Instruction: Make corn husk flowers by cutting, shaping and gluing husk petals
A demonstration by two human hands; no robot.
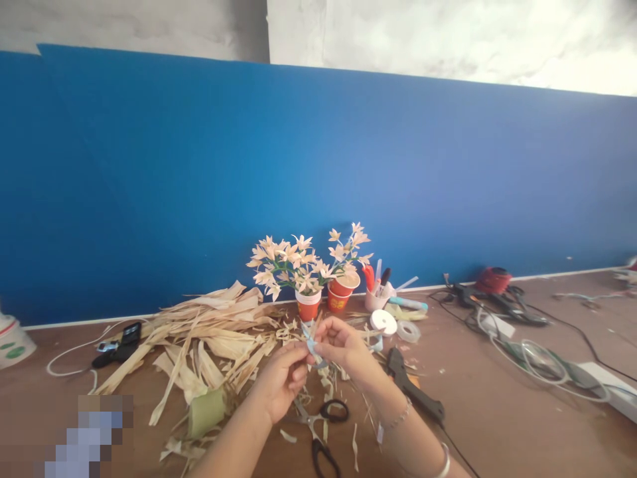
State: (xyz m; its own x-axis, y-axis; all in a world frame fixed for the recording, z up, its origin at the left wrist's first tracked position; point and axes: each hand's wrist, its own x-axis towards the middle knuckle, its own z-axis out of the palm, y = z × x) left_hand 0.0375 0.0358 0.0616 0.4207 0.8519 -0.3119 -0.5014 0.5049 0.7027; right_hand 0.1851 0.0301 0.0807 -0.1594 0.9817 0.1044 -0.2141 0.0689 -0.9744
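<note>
Over the middle of the table, my left hand (283, 380) and my right hand (346, 346) meet, both closed in a pinch. Between their fingertips is a small pale blue strip (311, 346), with thin pointed ends sticking up; its exact kind is too small to make out. Below the hands lie open scissors (314, 419) with black handles. A black glue gun (414, 388) rests beside my right forearm. Behind the hands, pale husk-like flowers (288, 259) stand in a red and white paper cup (308, 305), with more flowers (351, 247) in stacked red cups (338, 300) beside it.
Dried corn husks (213, 332) spread over the left, near a green roll (206, 413). A white tape roll (383, 322), a clear tape roll (409, 331) and a pink pen cup (377, 299) stand right of the flowers. Cables (542, 365) tangle at right. A blue partition (318, 166) rises behind.
</note>
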